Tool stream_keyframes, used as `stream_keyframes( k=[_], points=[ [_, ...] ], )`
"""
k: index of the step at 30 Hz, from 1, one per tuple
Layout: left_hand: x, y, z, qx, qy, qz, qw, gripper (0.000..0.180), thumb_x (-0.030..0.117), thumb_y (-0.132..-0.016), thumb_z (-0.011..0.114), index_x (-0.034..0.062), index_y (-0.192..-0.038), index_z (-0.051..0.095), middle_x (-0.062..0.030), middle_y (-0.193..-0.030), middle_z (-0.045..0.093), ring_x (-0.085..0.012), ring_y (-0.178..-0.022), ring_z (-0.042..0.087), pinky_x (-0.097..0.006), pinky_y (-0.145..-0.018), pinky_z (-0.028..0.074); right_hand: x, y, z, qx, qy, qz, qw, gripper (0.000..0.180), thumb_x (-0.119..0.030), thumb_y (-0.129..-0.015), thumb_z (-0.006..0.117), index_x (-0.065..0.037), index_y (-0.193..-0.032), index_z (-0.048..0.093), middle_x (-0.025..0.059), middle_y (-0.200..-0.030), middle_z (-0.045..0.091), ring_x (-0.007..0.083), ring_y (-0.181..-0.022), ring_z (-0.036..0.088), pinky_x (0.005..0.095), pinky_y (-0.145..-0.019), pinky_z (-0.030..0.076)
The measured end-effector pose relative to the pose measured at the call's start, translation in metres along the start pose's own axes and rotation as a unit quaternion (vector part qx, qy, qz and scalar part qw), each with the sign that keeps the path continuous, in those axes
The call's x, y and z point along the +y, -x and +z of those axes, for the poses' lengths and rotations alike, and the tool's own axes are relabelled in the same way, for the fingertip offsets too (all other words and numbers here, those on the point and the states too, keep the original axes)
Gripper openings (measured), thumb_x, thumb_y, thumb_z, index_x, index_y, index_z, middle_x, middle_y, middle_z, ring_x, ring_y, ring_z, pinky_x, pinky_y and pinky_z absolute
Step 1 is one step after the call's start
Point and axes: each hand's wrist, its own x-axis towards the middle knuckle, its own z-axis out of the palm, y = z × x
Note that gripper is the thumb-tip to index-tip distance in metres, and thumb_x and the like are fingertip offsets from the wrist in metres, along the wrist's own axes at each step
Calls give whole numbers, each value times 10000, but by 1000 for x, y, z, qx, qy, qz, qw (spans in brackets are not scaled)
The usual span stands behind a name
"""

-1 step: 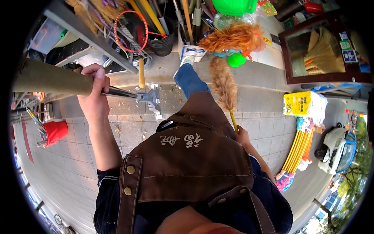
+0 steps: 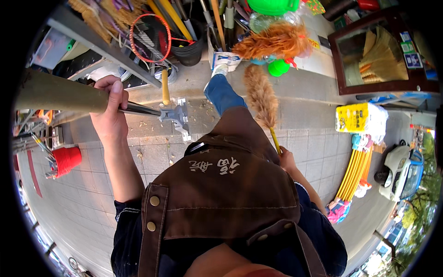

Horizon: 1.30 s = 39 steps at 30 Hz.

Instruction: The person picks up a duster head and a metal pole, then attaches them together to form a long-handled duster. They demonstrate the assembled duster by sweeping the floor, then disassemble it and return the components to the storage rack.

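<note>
Brown-sleeved pole (image 2: pixel 69 92) in the left hand (image 2: pixel 110 99), duster (image 2: pixel 261 94) in the right hand (image 2: pixel 287 159): I'd call this the holding step, and the next move probably just wants both grips firm. Left fingers curl round the pole; right ones seem wrapped on the yellow handle (image 2: pixel 275 140), partly hidden. Pole's grey head (image 2: pixel 175 117) sits left of the leg (image 2: pixel 224 94), tan super-fluffy duster right of it.

Red-rimmed racket (image 2: pixel 150 38), white car (image 2: pixel 402 173), red buckets (image 2: pixel 68 161) (stacked)
</note>
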Motion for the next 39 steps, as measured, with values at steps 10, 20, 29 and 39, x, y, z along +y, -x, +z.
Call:
stream_keyframes(
  k=[10,20,29,39],
  points=[
    [-2,-9,37,-136,-36,-21,990,237,136,-840,583,-21,-997,500,3,-629,416,-80,-555,340,-224,-534,273,-26,-184,-23,-5,165,-35,986,260,-212,-847,439,-32,-1003,543,235,-876,616,404,-829,592,503,-737,477],
    [-10,-40,98,-63,-19,-9,998,250,186,-871,573,-19,-1000,510,6,-669,368,-90,-592,317,-244,-577,285,34,-227,7,-61,144,104,982,308,-223,-885,397,-77,-1138,491,193,-1032,598,354,-946,587,459,-797,476],
    [-40,-90,205,-63,56,-14,996,388,221,-887,472,-79,-1125,406,-61,-805,378,-170,-752,351,-314,-762,315,221,75,-100,5,132,171,976,265,-227,-893,423,-119,-1122,498,235,-731,612,418,-680,598,540,-588,464],
    [-93,-128,254,59,-170,68,981,245,262,-885,559,48,-997,519,-37,-811,564,-133,-711,531,-271,-611,436,246,-21,-64,-62,143,163,974,277,-271,-911,360,-125,-1131,442,238,-806,617,439,-745,591,543,-627,468]
  ],
)
